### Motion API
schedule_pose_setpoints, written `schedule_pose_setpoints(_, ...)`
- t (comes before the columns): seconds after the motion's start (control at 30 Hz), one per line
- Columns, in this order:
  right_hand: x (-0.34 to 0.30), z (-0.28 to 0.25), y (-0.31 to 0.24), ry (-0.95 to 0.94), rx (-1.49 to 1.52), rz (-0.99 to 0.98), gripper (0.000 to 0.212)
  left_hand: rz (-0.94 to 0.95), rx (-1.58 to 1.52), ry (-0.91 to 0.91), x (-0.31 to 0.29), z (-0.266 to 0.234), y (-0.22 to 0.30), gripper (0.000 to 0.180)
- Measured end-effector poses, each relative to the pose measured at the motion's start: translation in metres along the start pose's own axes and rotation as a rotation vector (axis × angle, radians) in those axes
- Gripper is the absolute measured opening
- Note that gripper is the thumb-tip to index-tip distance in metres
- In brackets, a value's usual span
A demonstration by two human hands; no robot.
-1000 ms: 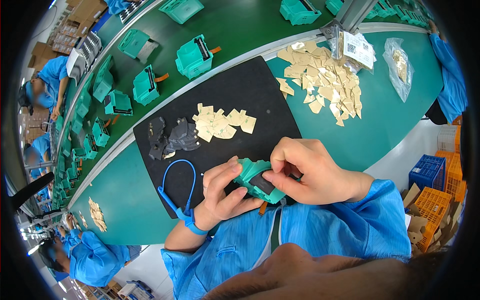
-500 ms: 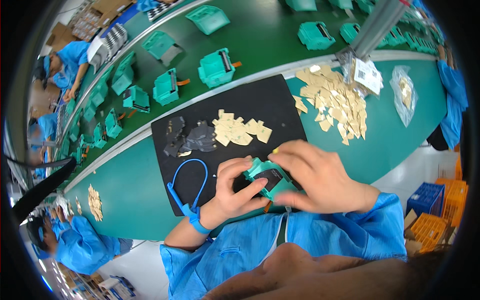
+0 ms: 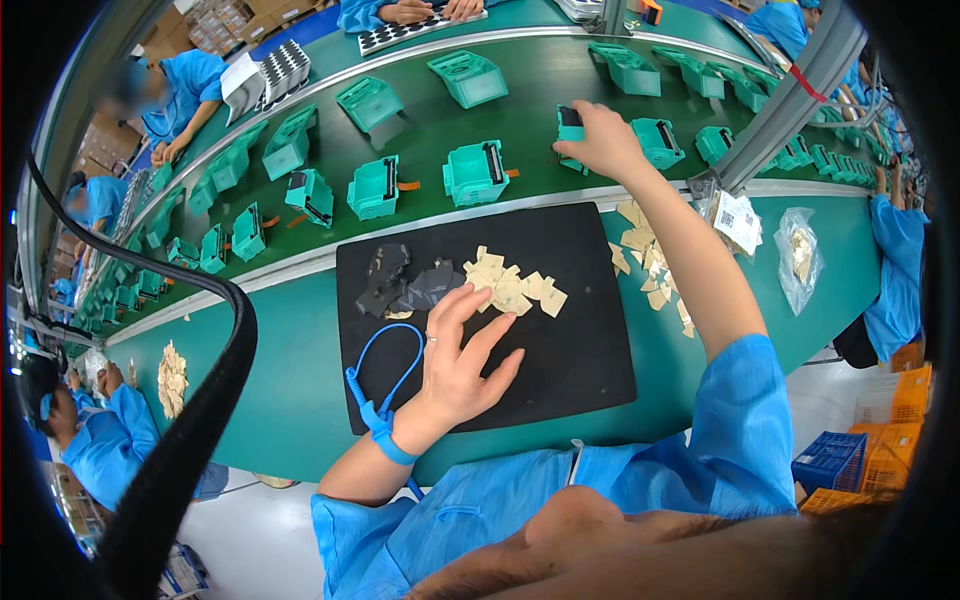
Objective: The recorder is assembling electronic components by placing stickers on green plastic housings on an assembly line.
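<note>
Teal part gone from in front of the chest: right hand now far out on the belt, fingers closed on the teal housing.
Housing upright, long axis vertical, w/ black insert facing up. Left hand flat, fingers spread, on the black mat, fingertips by the tan pads.

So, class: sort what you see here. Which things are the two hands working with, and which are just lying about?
In use:
- teal housing under the right hand
- tan pieces at the left hand
- black mat

Lying about:
- clear bag
- white label sheet
- dark pieces
</note>
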State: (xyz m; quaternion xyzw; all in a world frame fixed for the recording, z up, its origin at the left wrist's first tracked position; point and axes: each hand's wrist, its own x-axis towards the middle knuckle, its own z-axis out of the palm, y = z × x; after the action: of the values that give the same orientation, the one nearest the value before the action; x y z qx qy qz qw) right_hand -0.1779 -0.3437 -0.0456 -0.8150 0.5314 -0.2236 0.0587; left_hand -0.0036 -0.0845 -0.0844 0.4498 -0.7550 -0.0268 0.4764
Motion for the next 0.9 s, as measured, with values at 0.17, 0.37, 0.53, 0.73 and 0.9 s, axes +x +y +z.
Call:
schedule_pose_setpoints(0.17,-0.035,0.004,-0.018,0.229,-0.104,-0.314,0.047,-0.088,0.146,-0.191,-0.002,-0.002,-0.006,0.035)
schedule_pose_setpoints(0.37,-0.118,0.0,-0.037,-0.461,0.193,-0.482,0.031,-0.056,0.206,-0.404,-0.003,0.004,-0.005,0.038)
schedule_pose_setpoints(0.53,-0.122,-0.003,-0.028,-0.508,0.192,-0.428,0.027,-0.053,0.323,-0.564,-0.002,0.012,-0.004,0.056)
schedule_pose_setpoints(0.73,-0.137,0.003,-0.02,-0.422,0.342,-0.341,0.017,-0.063,0.35,-0.608,-0.003,0.021,-0.005,0.063)
schedule_pose_setpoints(0.9,-0.155,-0.015,-0.028,-0.423,0.71,-0.004,0.011,-0.123,0.166,-0.301,0.011,0.024,-0.01,0.056)
